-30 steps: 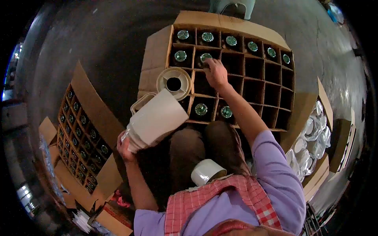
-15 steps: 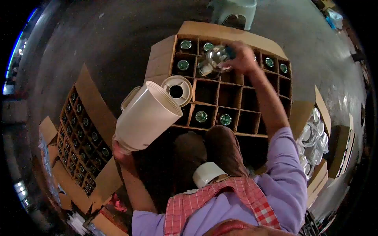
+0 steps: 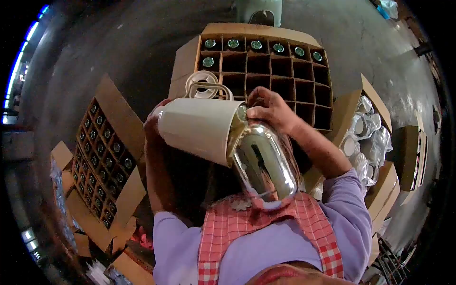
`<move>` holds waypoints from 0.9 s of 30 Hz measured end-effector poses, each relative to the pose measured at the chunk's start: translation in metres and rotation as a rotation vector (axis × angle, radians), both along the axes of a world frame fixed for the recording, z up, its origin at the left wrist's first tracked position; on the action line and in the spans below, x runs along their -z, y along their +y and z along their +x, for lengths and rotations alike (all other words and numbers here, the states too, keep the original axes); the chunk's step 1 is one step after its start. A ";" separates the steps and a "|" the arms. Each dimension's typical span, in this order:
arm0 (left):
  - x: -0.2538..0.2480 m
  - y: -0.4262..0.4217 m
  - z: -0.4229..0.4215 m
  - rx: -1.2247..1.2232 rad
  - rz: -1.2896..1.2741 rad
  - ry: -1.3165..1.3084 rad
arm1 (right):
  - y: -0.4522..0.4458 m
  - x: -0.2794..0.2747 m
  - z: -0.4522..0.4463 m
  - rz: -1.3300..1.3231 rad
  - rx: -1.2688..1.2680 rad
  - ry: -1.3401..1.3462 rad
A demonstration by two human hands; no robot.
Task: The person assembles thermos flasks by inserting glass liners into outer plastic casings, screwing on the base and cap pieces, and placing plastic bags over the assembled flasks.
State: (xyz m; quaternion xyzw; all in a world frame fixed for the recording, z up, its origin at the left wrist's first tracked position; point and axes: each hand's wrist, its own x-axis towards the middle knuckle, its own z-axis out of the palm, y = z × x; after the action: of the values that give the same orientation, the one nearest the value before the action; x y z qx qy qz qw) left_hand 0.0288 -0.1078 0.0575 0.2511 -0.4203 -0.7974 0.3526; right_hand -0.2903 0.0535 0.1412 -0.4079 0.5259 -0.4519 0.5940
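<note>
Silvered glass liner (image 3: 266, 164): hanging tilted in front of the apron (image 3: 304, 209), neck end sitting at the jug's mouth; can't tell if it's touching the rim.
Right hand (image 3: 273, 111): gripping the liner near its neck.
Left hand (image 3: 154, 121): gripping the white jug (image 3: 199, 127) at its base, fingers partly hiding.
Jug attitude: lying nearly sideways in the air, mouth facing right, handle (image 3: 221, 87) pointing at the carton.
Divided carton (image 3: 259, 30): standing ahead, showing six green tips (image 3: 256, 44) in the far row, one in the next; jug and right hand are blocking near cells.
Cream ring (image 3: 202, 76): showing partly behind the handle.
Left carton (image 3: 116, 118): holding more tips.
Right carton (image 3: 349, 114): holding plastic-wrapped white parts (image 3: 363, 128).
Stool (image 3: 270, 9): standing beyond the divided carton.
Vs 0.5 s ago: liner is now meeting the jug's mouth area instead of hanging over the cells; jug is tipping further over, handle swinging to the far side.
</note>
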 end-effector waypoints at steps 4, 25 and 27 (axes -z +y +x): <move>-0.010 0.008 0.009 0.058 0.052 -0.109 | 0.036 0.007 0.023 -0.151 0.253 0.393; 0.025 0.075 0.010 -0.047 0.276 -0.112 | 0.139 0.008 0.028 -0.550 0.299 0.635; 0.032 0.066 0.016 0.023 0.447 -0.041 | 0.137 0.004 0.033 -0.551 0.346 0.747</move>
State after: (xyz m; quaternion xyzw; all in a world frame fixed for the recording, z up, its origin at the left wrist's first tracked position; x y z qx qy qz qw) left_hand 0.0452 -0.0418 0.0258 0.3345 -0.2431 -0.8694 0.2706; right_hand -0.2575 0.1901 0.1369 -0.5906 0.6239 -0.4889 0.1514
